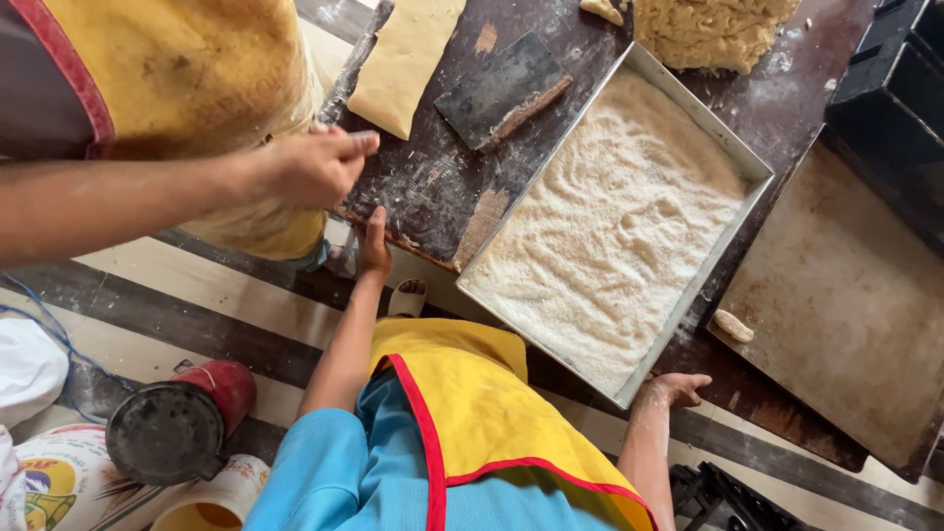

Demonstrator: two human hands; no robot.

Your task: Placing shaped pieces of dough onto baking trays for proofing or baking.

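My left hand (pixel 374 244) rests on the near edge of the dark floury table (pixel 442 197) and holds nothing. My right hand (pixel 677 387) lies flat on the table edge, at the near corner of a rectangular metal tray (pixel 692 106) filled with pale coarse crumbs. I wear a blue shirt and a yellow apron with red trim. A co-worker's hand (pixel 317 167), fingers pinched together, reaches in from the left just above my left hand. Beyond it lie a flat strip of dough (pixel 403 59) and a dark scraper (pixel 500 90).
A flat worn baking sheet (pixel 846 295) at the right carries one small dough piece (pixel 733 325). A dough mass (pixel 713 29) sits at the top, with dark moulds (pixel 885 88) at the top right. A red and black container (pixel 177 425) and a printed sack (pixel 49 482) are on the floor.
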